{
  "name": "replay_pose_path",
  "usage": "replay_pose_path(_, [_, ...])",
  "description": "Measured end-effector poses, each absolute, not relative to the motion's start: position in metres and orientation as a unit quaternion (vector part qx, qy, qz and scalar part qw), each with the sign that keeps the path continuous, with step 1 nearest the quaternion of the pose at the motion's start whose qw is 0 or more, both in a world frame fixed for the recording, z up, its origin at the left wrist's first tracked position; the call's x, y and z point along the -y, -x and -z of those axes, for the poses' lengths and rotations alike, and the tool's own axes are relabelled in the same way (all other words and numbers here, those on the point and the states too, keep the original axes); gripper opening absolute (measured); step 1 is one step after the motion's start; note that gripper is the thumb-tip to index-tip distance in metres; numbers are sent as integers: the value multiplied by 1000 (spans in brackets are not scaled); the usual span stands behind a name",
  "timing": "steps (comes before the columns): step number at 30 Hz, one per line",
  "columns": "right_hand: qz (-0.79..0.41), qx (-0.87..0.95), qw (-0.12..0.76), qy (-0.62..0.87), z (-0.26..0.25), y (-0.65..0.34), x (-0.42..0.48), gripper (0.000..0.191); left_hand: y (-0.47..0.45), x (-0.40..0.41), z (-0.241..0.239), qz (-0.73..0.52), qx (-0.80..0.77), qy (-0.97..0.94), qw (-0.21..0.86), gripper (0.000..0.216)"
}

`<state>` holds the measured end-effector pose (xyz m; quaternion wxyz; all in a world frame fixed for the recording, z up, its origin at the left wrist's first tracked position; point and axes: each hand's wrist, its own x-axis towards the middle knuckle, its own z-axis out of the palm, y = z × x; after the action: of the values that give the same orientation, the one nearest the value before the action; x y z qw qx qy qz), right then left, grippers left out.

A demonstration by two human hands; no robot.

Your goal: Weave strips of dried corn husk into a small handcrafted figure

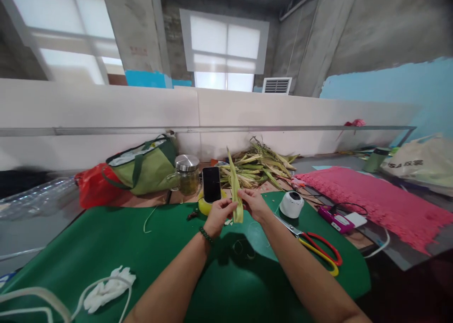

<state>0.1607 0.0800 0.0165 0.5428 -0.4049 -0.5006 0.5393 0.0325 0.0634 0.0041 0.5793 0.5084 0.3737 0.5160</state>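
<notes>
Between my hands, above the green mat (155,247), a long yellow-green leaf strip (235,181) stands roughly upright with its tip pointing away. My left hand (220,215) pinches it from the left, low on the strip. On the other side my right hand (254,204) is closed on it too, with some fingertips hidden behind the leaf. A phone (211,184) leans on a yellow stand (204,205) just beyond my left hand. Scissors (311,245) with red and yellow handles lie beside my right forearm, below a white thread spool (291,204).
Behind my hands lies a heap of dried leaves (260,165). A glass jar (187,174), green bag (148,167) and red plastic bag (97,186) stand at the back left. A white glove (109,290) is front left. Pink cloth (375,195) and a magenta device (335,219) are right.
</notes>
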Motion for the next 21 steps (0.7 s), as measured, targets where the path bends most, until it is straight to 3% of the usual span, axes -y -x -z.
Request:
replay_pose_path(4, [-567,480,557,372,-11,-158,-80,50,-28,-58,-15,-485,-397,-535,567,42])
replay_pose_path(8, [-526,537,553,360,-1,-143,-68,45,-14,-52,-14,-520,-473,-561,437,30])
replay_pose_path(12, [-437,657,484,379,7,-131,-54,61,4,-47,-4,-530,-523,-588,315,31])
replay_pose_path(14, [-433,659,474,392,9,-133,-55,59,10,-46,-1,-515,-526,-593,328,33])
replay_pose_path(18, [-523,609,451,391,10,-148,-65,26,15,-46,-4,-490,-503,-608,371,36])
replay_pose_path(21, [-569,566,459,380,9,-152,-67,28,14,-46,-7,-493,-491,-576,429,36])
